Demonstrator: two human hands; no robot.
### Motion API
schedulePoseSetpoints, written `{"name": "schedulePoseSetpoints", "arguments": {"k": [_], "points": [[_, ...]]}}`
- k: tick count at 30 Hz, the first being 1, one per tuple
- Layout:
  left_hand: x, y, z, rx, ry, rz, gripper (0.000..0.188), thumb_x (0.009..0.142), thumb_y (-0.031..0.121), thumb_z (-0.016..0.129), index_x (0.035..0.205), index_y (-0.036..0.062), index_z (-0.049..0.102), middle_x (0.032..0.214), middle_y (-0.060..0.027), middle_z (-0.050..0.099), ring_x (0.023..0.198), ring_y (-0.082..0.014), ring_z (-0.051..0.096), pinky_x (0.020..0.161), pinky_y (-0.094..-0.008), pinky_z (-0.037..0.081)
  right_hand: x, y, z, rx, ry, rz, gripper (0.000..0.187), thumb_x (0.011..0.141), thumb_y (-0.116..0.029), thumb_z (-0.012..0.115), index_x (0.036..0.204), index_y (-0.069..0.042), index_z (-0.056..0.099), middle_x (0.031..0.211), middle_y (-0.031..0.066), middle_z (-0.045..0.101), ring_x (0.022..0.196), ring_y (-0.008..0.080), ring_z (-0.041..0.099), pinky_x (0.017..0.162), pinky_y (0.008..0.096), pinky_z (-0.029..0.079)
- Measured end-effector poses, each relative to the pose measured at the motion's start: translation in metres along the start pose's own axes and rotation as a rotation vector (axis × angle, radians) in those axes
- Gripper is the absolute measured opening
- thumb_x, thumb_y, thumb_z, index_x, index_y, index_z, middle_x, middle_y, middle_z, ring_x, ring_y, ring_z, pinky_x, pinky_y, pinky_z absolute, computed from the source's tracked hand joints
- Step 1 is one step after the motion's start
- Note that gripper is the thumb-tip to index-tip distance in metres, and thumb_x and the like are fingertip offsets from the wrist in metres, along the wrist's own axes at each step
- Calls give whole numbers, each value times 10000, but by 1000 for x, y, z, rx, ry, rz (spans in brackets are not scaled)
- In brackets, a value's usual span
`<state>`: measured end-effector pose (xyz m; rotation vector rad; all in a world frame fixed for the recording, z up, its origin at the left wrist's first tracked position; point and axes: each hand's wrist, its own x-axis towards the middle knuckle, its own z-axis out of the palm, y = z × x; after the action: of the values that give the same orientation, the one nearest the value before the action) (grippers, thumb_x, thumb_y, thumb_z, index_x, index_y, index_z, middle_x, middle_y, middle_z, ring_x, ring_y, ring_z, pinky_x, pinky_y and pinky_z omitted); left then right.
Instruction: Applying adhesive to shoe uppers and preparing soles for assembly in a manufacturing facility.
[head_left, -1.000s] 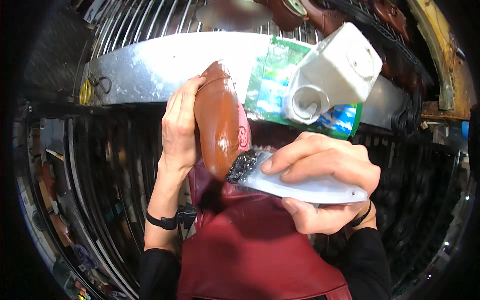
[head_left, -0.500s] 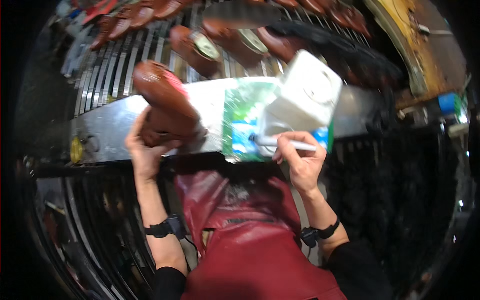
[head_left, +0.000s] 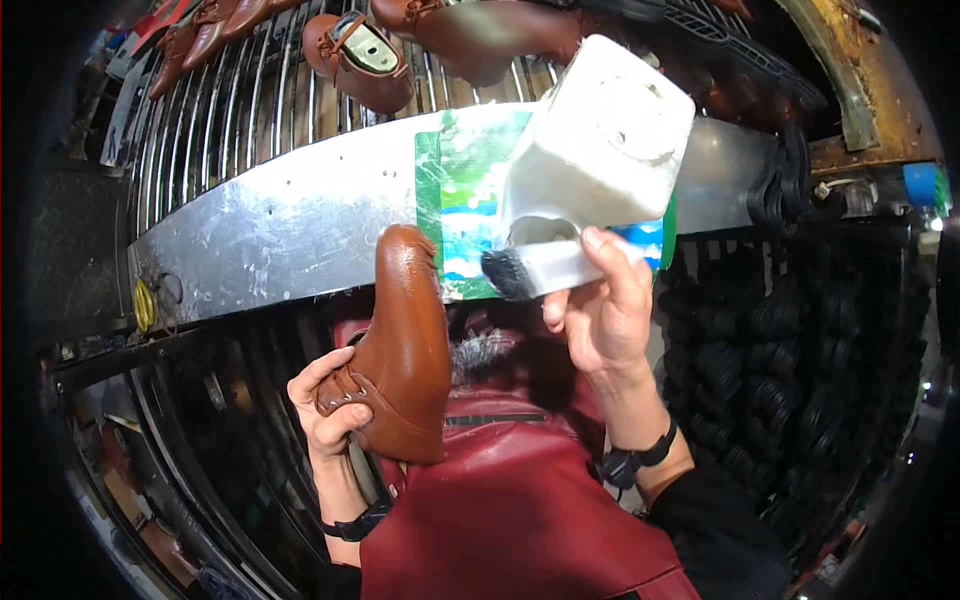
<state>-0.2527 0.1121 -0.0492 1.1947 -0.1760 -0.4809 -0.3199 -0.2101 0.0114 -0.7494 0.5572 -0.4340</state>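
My left hand (head_left: 330, 415) is closed around the heel end of a brown leather shoe (head_left: 405, 360), fingers wrapped over its strap and buckle, and I hold it upright in front of my dark red apron (head_left: 520, 510) with the toe pointing up toward the metal bench (head_left: 280, 230). My right hand (head_left: 600, 310) grips the white handle of a brush (head_left: 530, 272), its dark bristles pointing left, just beside the toe of the shoe but not quite touching it (the gap is small). The brush sits right at the cut-out mouth of a white plastic jug (head_left: 600, 150), which rests on a green and blue sheet (head_left: 460, 190) on the bench. More brown shoes (head_left: 360, 60) lie on the rack of metal bars (head_left: 230, 120) beyond.
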Motion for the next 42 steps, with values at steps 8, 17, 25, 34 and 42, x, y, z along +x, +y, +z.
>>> {"name": "schedulePoseSetpoints", "arguments": {"k": [8, 17, 25, 34, 42], "points": [[-1, 15, 11, -61, -50, -55, 725, 751, 169, 860, 1361, -134, 612, 1260, -290, 717, 1148, -359, 734, 1059, -475, 561, -14, -7, 27, -265, -311, -64, 155, 908, -95, 761, 883, 49, 711, 795, 112, 735, 581, 112, 634, 514, 256, 485], [26, 15, 3, -66, -23, -3, 637, 884, 200, 741, 1393, -147, 581, 1316, -242, 697, 1209, -317, 696, 1107, -435, 515, -96, 30, 14, -545, -606, -310, 115, 848, 9, 768, 886, 94, 700, 925, 242, 765, 802, 261, 762, 729, 346, 615], [31, 27, 9, -77, 51, 9, 455, 985, 105, 655, 1376, -125, 609, 1281, -207, 719, 1119, -279, 739, 1018, -387, 578, -88, -3, 32, -588, -566, -182, 134, 893, -28, 755, 925, 88, 695, 955, 224, 766, 749, 185, 720, 669, 314, 582], [35, 43, 30, -222, 121, -53, 364, 1075, 190, 578, 1346, -47, 629, 1203, -142, 738, 1020, -220, 746, 936, -357, 608, -80, -21, 40, -755, -844, -672, 222, 737, 22, 798, 925, 62, 688, 910, 228, 765, 793, 274, 761, 751, 349, 621], [36, 30, 39, -606, -85, -60, 394, 1118, 264, 516, 1360, -31, 615, 1250, -157, 725, 1071, -242, 745, 963, -406, 621, -59, -42, 56, -717, -974, -747, 284, 623, 23, 731, 901, 62, 686, 935, 239, 758, 796, 270, 751, 733, 341, 616]]}}
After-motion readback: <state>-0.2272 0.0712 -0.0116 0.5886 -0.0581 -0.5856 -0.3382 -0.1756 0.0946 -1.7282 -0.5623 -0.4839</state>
